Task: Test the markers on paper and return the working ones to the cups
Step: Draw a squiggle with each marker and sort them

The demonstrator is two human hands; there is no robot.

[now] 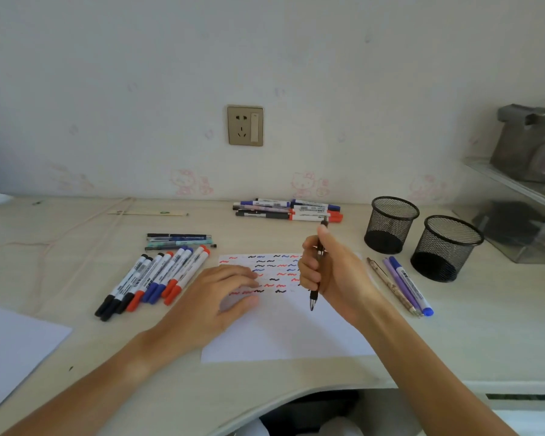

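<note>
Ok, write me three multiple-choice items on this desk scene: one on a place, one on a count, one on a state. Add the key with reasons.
1. Where do the mesh cups stand?
A. right of the paper
B. left of the paper
C. on the paper

2. How many mesh cups are there?
A. one
B. two
C. four

3. What is the right hand doing?
A. lying flat on the desk
B. reaching into a cup
C. holding a pen above the paper

Key:
1 A: both cups, the rear cup and the near cup, stand right of the paper.
2 B: only those two show.
3 C: the right hand grips a dark pen, tip down, while the left hand rests flat on the sheet.
</note>
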